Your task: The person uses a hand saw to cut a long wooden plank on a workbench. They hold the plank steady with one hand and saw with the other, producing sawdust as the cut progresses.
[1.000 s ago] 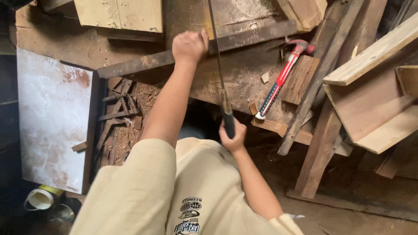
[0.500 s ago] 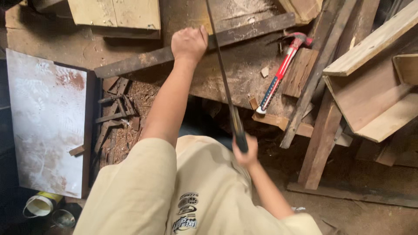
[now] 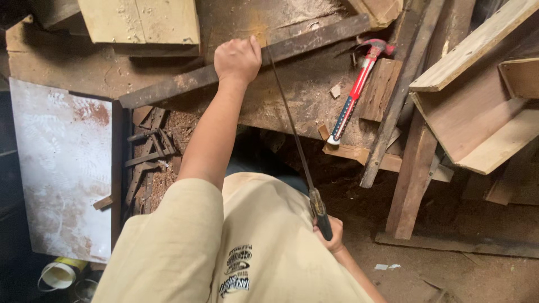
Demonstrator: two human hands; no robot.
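Rough, rusty matt metal bar (image 3: 247, 62) under the left hand (image 3: 237, 59), thin dull steel saw blade (image 3: 289, 120) w/ dark handle, dusty worn wood bench (image 3: 303, 95), glossy red-handled hammer (image 3: 355, 95).

You are in a rough woodworking shop. The worn table (image 3: 297, 95) in front of you is dusted with sawdust, and wood shavings and offcuts (image 3: 151, 151) lie heaped below its edge. Planks and beams (image 3: 415, 163) lean and stack at your right, with pale sawn boards (image 3: 140, 19) at the top. A red-handled claw hammer (image 3: 353, 92) lies on the table, and the floor (image 3: 449, 269) is bare dirt.
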